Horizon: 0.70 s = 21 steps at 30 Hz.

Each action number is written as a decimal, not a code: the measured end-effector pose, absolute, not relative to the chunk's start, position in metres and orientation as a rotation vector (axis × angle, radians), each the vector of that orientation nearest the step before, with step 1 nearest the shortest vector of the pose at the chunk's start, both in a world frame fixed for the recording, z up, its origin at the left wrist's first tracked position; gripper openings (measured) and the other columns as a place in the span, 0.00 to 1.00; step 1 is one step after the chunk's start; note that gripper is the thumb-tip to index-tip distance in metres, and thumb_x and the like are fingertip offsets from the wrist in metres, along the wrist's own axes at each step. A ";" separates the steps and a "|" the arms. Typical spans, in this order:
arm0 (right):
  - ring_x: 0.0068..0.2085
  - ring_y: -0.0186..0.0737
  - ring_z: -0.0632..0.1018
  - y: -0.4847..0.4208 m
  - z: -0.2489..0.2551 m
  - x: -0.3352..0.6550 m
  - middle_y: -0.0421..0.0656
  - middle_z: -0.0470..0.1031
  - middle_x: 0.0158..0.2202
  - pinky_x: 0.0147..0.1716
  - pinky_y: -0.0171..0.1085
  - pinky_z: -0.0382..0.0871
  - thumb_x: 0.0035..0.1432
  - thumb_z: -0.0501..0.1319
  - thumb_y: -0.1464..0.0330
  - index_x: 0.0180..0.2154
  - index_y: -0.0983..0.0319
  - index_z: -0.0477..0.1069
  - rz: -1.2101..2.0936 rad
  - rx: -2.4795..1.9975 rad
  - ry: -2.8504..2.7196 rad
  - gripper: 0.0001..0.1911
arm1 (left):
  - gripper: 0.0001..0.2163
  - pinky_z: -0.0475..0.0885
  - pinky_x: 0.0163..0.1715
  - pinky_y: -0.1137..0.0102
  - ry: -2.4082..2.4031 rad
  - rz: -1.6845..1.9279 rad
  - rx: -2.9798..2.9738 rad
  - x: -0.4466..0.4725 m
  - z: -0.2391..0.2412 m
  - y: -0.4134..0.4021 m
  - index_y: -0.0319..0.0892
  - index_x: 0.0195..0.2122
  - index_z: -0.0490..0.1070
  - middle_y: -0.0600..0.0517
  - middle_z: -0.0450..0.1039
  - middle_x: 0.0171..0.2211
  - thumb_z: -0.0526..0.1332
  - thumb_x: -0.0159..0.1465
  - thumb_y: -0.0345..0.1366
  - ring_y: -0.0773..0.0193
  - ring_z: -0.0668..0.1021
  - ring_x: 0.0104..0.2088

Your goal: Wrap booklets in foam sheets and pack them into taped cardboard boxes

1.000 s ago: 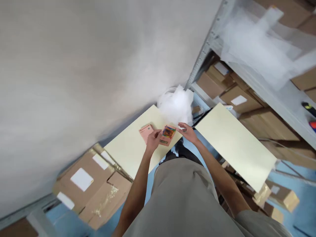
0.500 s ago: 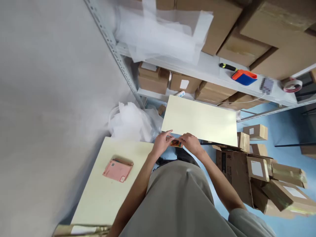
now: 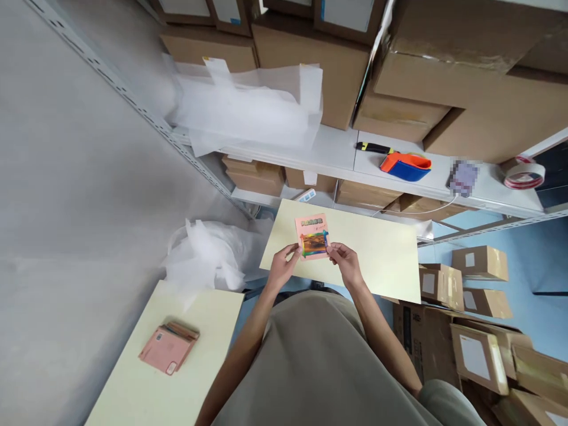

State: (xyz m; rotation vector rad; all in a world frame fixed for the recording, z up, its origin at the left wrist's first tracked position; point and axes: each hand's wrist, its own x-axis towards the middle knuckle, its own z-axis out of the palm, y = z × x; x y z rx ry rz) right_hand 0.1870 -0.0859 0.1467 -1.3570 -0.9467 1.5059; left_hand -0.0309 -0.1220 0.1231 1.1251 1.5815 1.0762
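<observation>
A small pink booklet [image 3: 313, 236] with a colourful framed picture on its cover is held up over the front edge of the cream table [image 3: 373, 254]. My left hand [image 3: 284, 264] pinches its left edge, and my right hand [image 3: 345, 262] pinches the lower right edge. The cover faces me, with printed characters along the top that are too small to read. To the left, a stack of similar pink booklets [image 3: 167, 349] lies on a second cream table [image 3: 133, 390].
White plastic wrapping [image 3: 208, 254] is heaped between the left table and the shelf. On the metal shelf [image 3: 337, 155] lie a black-and-yellow cutter [image 3: 375, 147], an orange-and-blue item [image 3: 406, 165] and a tape roll [image 3: 524, 173]. Cardboard boxes [image 3: 481, 361] are piled at the right.
Both hands have lifted the booklet and tipped it up, so its full cover now shows over the table. The whole view has shifted, with the shelf's upper boxes showing more.
</observation>
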 end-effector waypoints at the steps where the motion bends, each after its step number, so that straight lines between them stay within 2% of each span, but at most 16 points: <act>1: 0.27 0.36 0.70 -0.080 0.150 0.194 0.41 0.80 0.29 0.27 0.36 0.64 0.48 0.78 0.46 0.37 0.60 0.82 1.513 -1.347 -0.929 0.26 | 0.23 0.79 0.56 0.59 1.574 1.085 1.116 -0.020 0.131 -0.115 0.44 0.45 0.83 0.43 0.87 0.48 0.65 0.68 0.60 0.48 0.87 0.53; 5: 0.28 0.37 0.72 -0.064 0.159 0.222 0.41 0.80 0.30 0.27 0.37 0.64 0.49 0.78 0.47 0.38 0.59 0.81 1.509 -1.342 -0.923 0.25 | 0.22 0.80 0.49 0.63 1.539 1.147 1.071 0.017 0.159 -0.097 0.44 0.36 0.81 0.47 0.86 0.38 0.68 0.65 0.60 0.51 0.87 0.45; 10: 0.31 0.40 0.76 -0.059 0.160 0.248 0.43 0.83 0.33 0.28 0.38 0.67 0.55 0.75 0.45 0.39 0.58 0.79 1.455 -1.347 -0.993 0.24 | 0.21 0.80 0.48 0.64 1.508 1.133 1.050 0.043 0.179 -0.088 0.44 0.34 0.80 0.48 0.86 0.36 0.71 0.64 0.59 0.53 0.87 0.43; 14: 0.34 0.43 0.80 -0.060 0.156 0.260 0.45 0.84 0.35 0.34 0.41 0.74 0.60 0.71 0.46 0.40 0.59 0.79 1.365 -1.372 -1.101 0.23 | 0.20 0.81 0.48 0.64 1.514 1.106 1.093 0.054 0.188 -0.083 0.44 0.35 0.81 0.48 0.87 0.36 0.71 0.64 0.58 0.52 0.88 0.43; 19: 0.42 0.47 0.83 -0.062 0.160 0.267 0.53 0.84 0.55 0.36 0.43 0.78 0.68 0.65 0.49 0.53 0.58 0.80 0.971 -1.547 -1.359 0.23 | 0.17 0.84 0.47 0.63 1.544 1.067 1.150 0.072 0.189 -0.082 0.44 0.38 0.84 0.48 0.89 0.40 0.70 0.67 0.54 0.52 0.89 0.44; 21: 0.43 0.48 0.84 -0.064 0.166 0.267 0.54 0.83 0.58 0.38 0.44 0.80 0.72 0.62 0.51 0.56 0.58 0.81 0.931 -1.522 -1.425 0.23 | 0.16 0.85 0.48 0.61 1.547 1.050 1.171 0.084 0.188 -0.084 0.45 0.40 0.86 0.49 0.89 0.41 0.69 0.68 0.52 0.51 0.90 0.44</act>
